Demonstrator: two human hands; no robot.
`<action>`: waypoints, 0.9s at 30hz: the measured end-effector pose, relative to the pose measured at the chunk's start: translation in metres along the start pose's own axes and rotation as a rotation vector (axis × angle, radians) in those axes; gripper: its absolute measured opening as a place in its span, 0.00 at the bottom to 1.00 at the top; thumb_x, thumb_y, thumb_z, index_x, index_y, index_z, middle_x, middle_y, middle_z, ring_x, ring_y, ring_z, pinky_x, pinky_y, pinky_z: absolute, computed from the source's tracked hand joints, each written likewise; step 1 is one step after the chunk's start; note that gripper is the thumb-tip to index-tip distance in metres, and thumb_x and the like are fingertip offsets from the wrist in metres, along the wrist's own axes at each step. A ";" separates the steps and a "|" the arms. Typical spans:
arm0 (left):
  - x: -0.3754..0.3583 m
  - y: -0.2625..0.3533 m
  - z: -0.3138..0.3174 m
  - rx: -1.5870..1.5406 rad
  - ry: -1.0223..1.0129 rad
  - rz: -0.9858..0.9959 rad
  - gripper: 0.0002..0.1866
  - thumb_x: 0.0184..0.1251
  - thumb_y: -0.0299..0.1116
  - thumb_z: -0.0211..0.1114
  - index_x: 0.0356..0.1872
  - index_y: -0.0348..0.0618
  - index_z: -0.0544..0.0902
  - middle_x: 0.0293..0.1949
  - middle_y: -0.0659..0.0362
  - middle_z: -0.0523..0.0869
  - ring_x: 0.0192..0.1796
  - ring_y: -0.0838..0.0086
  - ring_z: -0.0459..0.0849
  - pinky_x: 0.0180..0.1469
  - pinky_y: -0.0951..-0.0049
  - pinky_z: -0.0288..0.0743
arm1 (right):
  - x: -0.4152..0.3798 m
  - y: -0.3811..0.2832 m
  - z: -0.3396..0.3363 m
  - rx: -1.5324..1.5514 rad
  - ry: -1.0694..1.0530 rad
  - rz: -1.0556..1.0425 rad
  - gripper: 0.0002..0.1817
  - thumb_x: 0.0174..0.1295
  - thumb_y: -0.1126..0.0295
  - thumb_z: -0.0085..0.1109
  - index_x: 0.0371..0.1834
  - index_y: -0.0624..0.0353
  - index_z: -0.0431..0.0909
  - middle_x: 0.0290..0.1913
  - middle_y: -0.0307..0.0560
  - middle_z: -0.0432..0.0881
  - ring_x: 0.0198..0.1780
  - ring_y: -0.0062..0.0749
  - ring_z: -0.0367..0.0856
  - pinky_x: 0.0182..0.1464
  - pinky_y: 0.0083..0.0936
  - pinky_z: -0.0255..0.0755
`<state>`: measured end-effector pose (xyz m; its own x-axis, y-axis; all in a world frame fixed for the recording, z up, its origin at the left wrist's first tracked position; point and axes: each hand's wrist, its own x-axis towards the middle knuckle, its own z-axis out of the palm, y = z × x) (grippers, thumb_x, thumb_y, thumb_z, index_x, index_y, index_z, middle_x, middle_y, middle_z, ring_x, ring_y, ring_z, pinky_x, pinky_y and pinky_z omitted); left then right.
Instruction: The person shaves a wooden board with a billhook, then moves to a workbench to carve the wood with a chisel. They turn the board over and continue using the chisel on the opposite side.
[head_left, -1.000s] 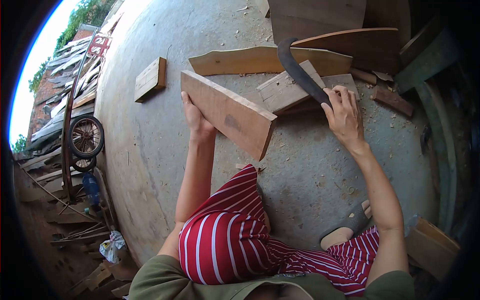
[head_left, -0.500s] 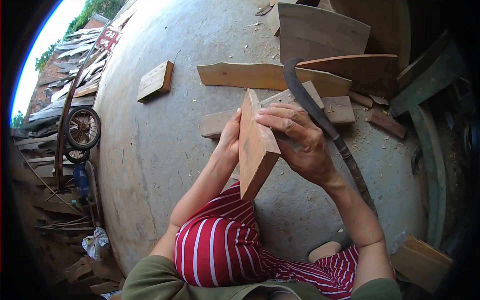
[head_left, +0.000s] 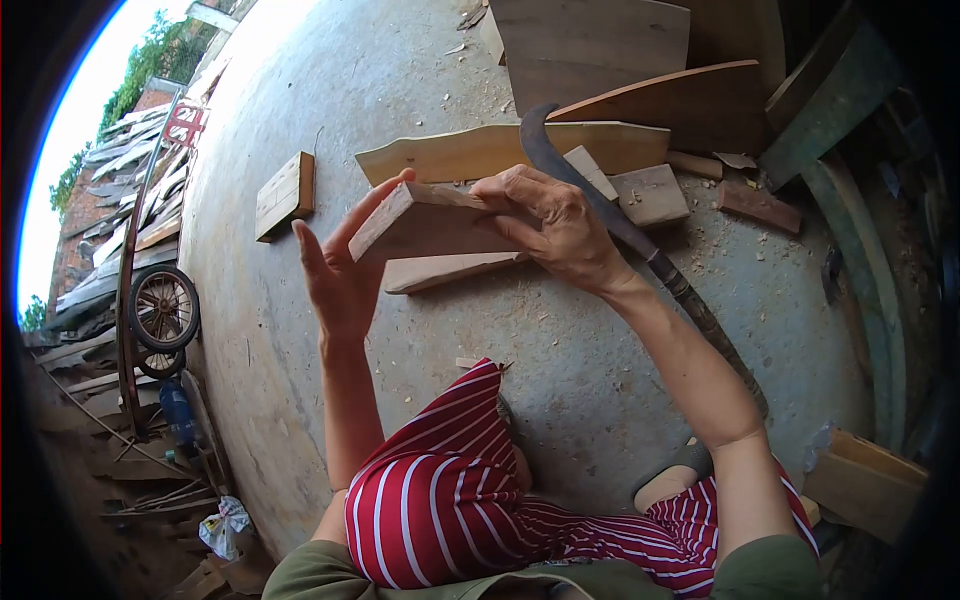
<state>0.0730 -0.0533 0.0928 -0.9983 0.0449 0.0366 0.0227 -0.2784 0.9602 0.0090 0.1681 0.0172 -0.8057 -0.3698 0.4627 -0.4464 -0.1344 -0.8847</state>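
Observation:
A short wooden block is held up above the floor, its pale rough end toward the left. My right hand pinches its right end between thumb and fingers. My left hand is at the block's left end with thumb and fingers spread apart; some fingers pass behind the block, and whether they touch it I cannot tell. Below the block, a flat wooden piece lies on the floor. A curved blade with a long handle rests just beyond my right hand, across a wood block.
A long curved board and large boards lie ahead. One block sits on the floor at left. A wheeled frame and stacked wood stand far left. Green metal legs and a wooden box are at right.
The block has turned from upright to roughly level. My left hand has moved left and its fingers have opened; my right hand has shifted left with the block. The view has shifted slightly.

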 end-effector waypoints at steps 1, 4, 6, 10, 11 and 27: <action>0.001 0.015 -0.002 0.376 -0.061 0.079 0.40 0.75 0.62 0.49 0.65 0.29 0.75 0.59 0.50 0.82 0.63 0.67 0.78 0.67 0.66 0.68 | 0.005 0.006 0.000 0.014 -0.025 -0.008 0.15 0.62 0.75 0.66 0.53 0.57 0.81 0.48 0.45 0.85 0.51 0.34 0.84 0.57 0.31 0.79; 0.013 0.018 0.021 1.131 0.147 0.155 0.22 0.64 0.38 0.73 0.53 0.32 0.83 0.40 0.60 0.88 0.43 0.81 0.83 0.48 0.76 0.77 | 0.014 0.011 -0.001 0.018 -0.071 0.011 0.16 0.65 0.73 0.64 0.56 0.56 0.81 0.50 0.42 0.85 0.53 0.31 0.83 0.59 0.30 0.78; 0.026 0.013 0.026 1.026 0.137 0.236 0.15 0.60 0.27 0.74 0.47 0.34 0.85 0.35 0.62 0.87 0.37 0.85 0.79 0.42 0.80 0.76 | 0.011 0.020 -0.007 0.000 0.035 -0.029 0.15 0.67 0.71 0.62 0.57 0.58 0.80 0.53 0.46 0.84 0.55 0.36 0.83 0.59 0.33 0.77; 0.038 0.010 0.029 0.927 0.217 0.284 0.13 0.62 0.29 0.73 0.44 0.33 0.85 0.34 0.63 0.87 0.36 0.86 0.78 0.40 0.81 0.74 | -0.042 0.054 -0.054 -0.814 0.190 0.075 0.17 0.63 0.68 0.64 0.55 0.59 0.79 0.50 0.51 0.82 0.47 0.51 0.82 0.53 0.41 0.76; 0.041 0.008 0.029 0.935 0.204 0.294 0.13 0.63 0.29 0.73 0.45 0.33 0.85 0.34 0.63 0.87 0.36 0.86 0.78 0.40 0.81 0.74 | -0.065 0.063 -0.065 -1.000 0.088 0.147 0.23 0.62 0.68 0.65 0.61 0.57 0.76 0.52 0.49 0.80 0.48 0.47 0.83 0.50 0.42 0.79; 0.070 0.001 0.065 1.304 0.123 0.348 0.18 0.63 0.36 0.74 0.45 0.32 0.84 0.31 0.55 0.87 0.35 0.79 0.82 0.38 0.74 0.76 | -0.025 -0.018 -0.074 -0.794 0.022 0.155 0.22 0.71 0.74 0.46 0.65 0.75 0.65 0.23 0.61 0.83 0.30 0.50 0.89 0.30 0.37 0.85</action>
<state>0.0064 0.0117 0.1139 -0.9273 0.0544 0.3704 0.2378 0.8497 0.4707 0.0090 0.2477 0.0258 -0.8847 -0.3116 0.3466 -0.4659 0.6125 -0.6386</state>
